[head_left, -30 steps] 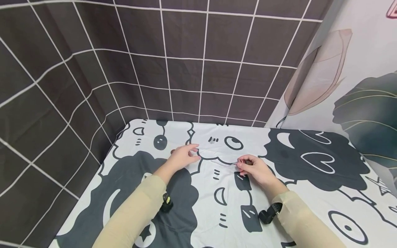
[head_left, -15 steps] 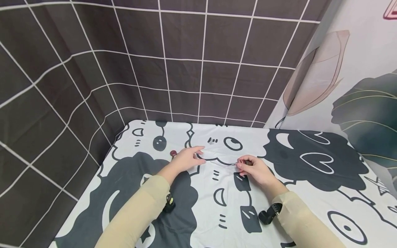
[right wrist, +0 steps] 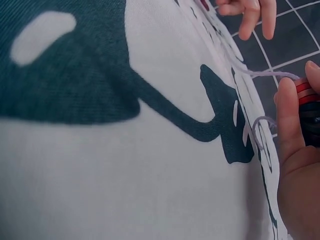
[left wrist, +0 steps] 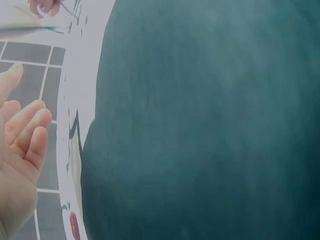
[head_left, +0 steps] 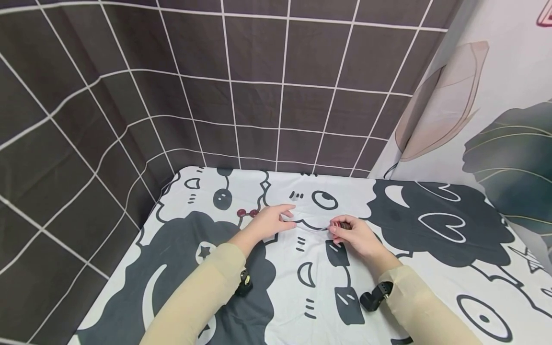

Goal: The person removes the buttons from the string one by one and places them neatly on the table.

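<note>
I judge this a threading step: my right hand pinches a stack of red discs on a thin cord at mid-cloth, and my left hand, fingers relaxed and holding nothing, rests beside it. The next move probably calls for a pick-up of the two loose red beads left of that hand. Count: one cord, one stack, two beads, on one printed tablecloth.

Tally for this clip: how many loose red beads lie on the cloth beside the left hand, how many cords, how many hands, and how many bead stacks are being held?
Loose red beads on the cloth: 2
Pale cord between the hands: 1
Stack of beads pinched in the right hand: 1 (beads in it too hidden to count)
Hands, counting the left hand: 2
Total: 6
</note>
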The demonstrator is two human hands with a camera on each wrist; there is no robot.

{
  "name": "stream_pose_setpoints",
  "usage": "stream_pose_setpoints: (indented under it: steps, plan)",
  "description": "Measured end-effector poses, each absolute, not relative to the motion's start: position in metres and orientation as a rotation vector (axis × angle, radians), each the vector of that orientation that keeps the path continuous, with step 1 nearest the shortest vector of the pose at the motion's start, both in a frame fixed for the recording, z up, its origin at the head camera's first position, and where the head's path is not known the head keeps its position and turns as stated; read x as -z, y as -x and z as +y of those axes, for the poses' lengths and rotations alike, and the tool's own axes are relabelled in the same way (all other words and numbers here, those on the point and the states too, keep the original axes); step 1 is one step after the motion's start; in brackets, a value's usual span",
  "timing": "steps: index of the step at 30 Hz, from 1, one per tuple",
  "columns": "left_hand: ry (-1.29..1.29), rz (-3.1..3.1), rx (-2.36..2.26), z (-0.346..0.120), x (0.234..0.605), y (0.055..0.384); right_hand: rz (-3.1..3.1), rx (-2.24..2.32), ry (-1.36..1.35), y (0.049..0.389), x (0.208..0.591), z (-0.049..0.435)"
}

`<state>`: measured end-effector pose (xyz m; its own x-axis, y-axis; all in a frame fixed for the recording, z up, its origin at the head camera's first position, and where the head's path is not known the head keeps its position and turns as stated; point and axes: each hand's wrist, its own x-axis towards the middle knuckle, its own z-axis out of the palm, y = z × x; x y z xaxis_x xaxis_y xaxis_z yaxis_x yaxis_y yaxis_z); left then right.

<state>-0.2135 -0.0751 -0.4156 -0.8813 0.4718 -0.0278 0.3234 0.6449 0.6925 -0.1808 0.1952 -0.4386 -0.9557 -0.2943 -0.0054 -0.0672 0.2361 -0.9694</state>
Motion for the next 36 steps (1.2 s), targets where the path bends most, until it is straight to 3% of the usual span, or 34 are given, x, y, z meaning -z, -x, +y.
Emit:
stream_pose_setpoints:
  steps: [36]
  plan:
    - [-0.869, 2.6, -1.026, -0.02, 0.419, 0.212, 2.308, 1.839, 0.331, 0.181, 0.437, 0.192]
